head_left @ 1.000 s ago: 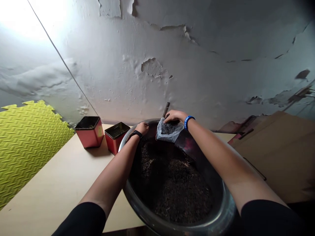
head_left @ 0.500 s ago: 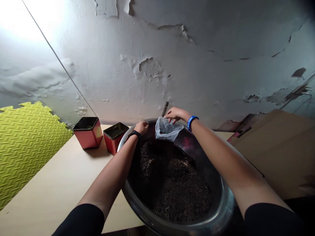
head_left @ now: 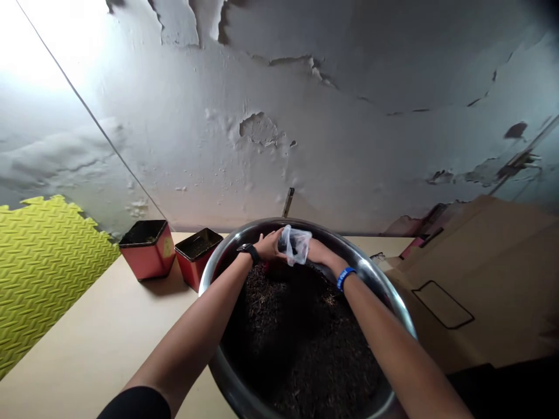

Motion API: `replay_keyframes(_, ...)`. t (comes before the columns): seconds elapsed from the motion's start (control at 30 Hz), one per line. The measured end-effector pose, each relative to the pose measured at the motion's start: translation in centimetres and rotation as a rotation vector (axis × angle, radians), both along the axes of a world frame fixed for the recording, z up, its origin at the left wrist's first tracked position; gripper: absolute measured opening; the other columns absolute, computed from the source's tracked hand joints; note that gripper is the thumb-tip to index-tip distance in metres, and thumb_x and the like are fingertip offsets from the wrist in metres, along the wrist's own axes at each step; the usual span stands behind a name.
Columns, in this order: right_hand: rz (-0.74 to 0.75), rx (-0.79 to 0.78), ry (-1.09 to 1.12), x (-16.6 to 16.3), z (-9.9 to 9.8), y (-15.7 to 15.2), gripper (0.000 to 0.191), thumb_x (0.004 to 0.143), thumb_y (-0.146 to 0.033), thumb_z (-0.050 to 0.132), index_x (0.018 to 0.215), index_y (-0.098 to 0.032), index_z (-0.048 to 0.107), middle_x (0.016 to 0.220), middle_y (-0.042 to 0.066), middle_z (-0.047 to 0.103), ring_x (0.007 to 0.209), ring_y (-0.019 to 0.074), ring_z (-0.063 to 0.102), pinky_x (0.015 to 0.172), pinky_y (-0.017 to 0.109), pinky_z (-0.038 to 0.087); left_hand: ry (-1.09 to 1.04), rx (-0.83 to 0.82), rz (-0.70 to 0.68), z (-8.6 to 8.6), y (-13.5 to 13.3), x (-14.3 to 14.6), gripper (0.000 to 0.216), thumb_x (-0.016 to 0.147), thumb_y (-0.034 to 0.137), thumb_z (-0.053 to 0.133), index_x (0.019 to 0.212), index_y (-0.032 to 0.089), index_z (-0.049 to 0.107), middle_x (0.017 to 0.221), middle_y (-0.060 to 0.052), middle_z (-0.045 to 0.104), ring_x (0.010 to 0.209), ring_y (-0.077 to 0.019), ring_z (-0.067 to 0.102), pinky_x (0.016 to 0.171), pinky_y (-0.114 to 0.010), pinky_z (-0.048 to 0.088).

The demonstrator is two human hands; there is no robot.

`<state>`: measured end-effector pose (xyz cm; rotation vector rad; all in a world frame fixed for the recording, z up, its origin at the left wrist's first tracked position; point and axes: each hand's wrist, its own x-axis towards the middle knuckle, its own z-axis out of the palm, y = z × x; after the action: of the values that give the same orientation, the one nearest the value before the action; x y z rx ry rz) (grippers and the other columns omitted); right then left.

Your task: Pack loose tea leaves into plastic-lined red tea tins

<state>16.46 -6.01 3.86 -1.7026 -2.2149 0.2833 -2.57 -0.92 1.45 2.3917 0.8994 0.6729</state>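
Now: 1 clear bag (head_left: 297,244), lowered from the far rim of the bowl (head_left: 384,278) to just above its dark fill (head_left: 305,331). Left hand (head_left: 268,245) newly joins right hand (head_left: 318,251); fingers of both closed on bag.

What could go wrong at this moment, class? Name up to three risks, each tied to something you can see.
1. The thin plastic bag, pinched between left hand and right hand, could slip or tear.
2. The dark loose material fills the basin; hasty scooping could push some over its rim onto the table.
3. The open red tins stand near the left arm and might be knocked.
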Motion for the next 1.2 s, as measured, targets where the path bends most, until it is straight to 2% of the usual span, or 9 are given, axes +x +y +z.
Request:
replay_keyframes(0.1, 0.076, 0.035, 0.071, -2.4, -0.7, 0.4, 0.021, 0.074, -0.020, 0.051, 0.087, -0.013, 0.066, 0.094, 0.008, 0.065, 0.085, 0.0187, 0.058, 0.075, 0.023, 0.042, -0.064, 0.088, 0.001, -0.4, -0.4, 1.6, 0.093, 0.054, 0.038, 0.070, 0.133, 0.018, 0.024, 0.134, -0.016, 0.034, 0.122, -0.0328, 0.031, 0.099, -0.059, 0.008)
replay_keyframes(0.2, 0.056, 0.054, 0.146, -2.6, -0.7, 0.4, 0.027, 0.078, -0.024, 0.044, 0.080, -0.010, 0.067, 0.075, 0.007, 0.066, 0.071, 0.0188, 0.060, 0.064, 0.024, 0.043, -0.176, 0.116, -0.048, -0.6, -0.6, 2.2, 0.066, 0.064, 0.028, 0.063, 0.124, 0.017, 0.038, 0.112, -0.011, 0.056, 0.097, -0.0215, 0.054, 0.091, -0.041, 0.035)
replay_keyframes(0.37, 0.058, 0.166, 0.412, -0.9, -0.5, -0.8, 0.031, 0.077, -0.033, 0.048, 0.094, -0.013, 0.065, 0.093, 0.005, 0.066, 0.083, 0.0156, 0.059, 0.072, 0.022, 0.043, -0.295, 0.146, 0.006, -0.6, -0.7, 2.7, 0.025, 0.072, 0.016, 0.048, 0.094, 0.013, 0.060, 0.079, -0.003, 0.064, 0.070, -0.0124, 0.056, 0.064, -0.021, 0.042)
replay_keyframes(0.5, -0.018, 0.228, 0.443, -0.5, -0.7, -1.4, 0.036, 0.065, -0.034, 0.062, 0.097, -0.016, 0.062, 0.087, 0.005, 0.065, 0.076, 0.0149, 0.058, 0.068, 0.023, 0.043, -0.356, 0.150, 0.121, -1.0, -0.8, 3.0, 0.026, 0.066, 0.010, 0.051, 0.090, 0.013, 0.062, 0.074, -0.002, 0.064, 0.067, -0.0122, 0.056, 0.061, -0.020, 0.041)
replay_keyframes(0.63, -0.030, 0.116, 0.434, -1.1, -1.7, -1.1, 0.040, 0.054, -0.025, 0.069, 0.093, -0.018, 0.063, 0.083, 0.004, 0.065, 0.077, 0.0187, 0.058, 0.063, 0.023, 0.039, -0.339, 0.245, 0.011, -0.8, -1.6, 3.0, 0.037, 0.063, 0.003, 0.048, 0.095, 0.016, 0.062, 0.079, -0.002, 0.063, 0.072, -0.0121, 0.056, 0.065, -0.020, 0.042)
replay_keyframes(0.83, -0.105, 0.031, 0.577, -1.8, -2.9, -0.2, 0.015, 0.058, -0.025, 0.063, 0.063, -0.011, 0.060, 0.058, 0.000, 0.056, 0.057, 0.0122, 0.050, 0.050, 0.019, 0.032, -0.239, 0.488, -0.014, 0.5, -3.0, 3.4, 0.023, 0.070, 0.009, 0.050, 0.086, 0.019, 0.064, 0.084, -0.005, 0.057, 0.078, -0.0147, 0.051, 0.070, -0.025, 0.041)
replay_keyframes(0.97, -0.166, -0.061, 0.709, -2.6, -2.9, -0.3, 0.015, 0.065, -0.019, 0.056, 0.053, -0.012, 0.049, 0.046, -0.003, 0.046, 0.045, 0.0063, 0.038, 0.043, 0.017, 0.028, -0.293, 0.441, 0.076, 0.9, -3.2, 3.8, 0.026, 0.071, 0.017, 0.056, 0.098, 0.018, 0.056, 0.083, -0.003, 0.059, 0.077, -0.0138, 0.053, 0.072, -0.025, 0.041)
replay_keyframes(1.1, -0.232, -0.193, 0.856, -3.3, -2.5, -0.8, 0.011, 0.073, -0.014, 0.045, 0.064, -0.014, 0.050, 0.039, -0.004, 0.042, 0.036, 0.0073, 0.038, 0.038, 0.019, 0.031, -0.349, 0.357, 0.179, 0.9, -2.5, 3.1, 0.032, 0.069, 0.027, 0.061, 0.099, 0.018, 0.052, 0.083, -0.002, 0.059, 0.072, -0.0130, 0.054, 0.067, -0.024, 0.043)
replay_keyframes(1.2, -0.191, -0.289, 0.957, -3.2, -1.6, -1.4, 0.010, 0.075, -0.010, 0.043, 0.076, -0.013, 0.052, 0.051, 0.000, 0.055, 0.044, 0.0095, 0.051, 0.045, 0.021, 0.043, -0.270, 0.373, 0.239, 0.7, -1.6, 2.1, 0.020, 0.071, 0.029, 0.059, 0.086, 0.016, 0.058, 0.083, -0.004, 0.060, 0.073, -0.0148, 0.055, 0.069, -0.025, 0.043)
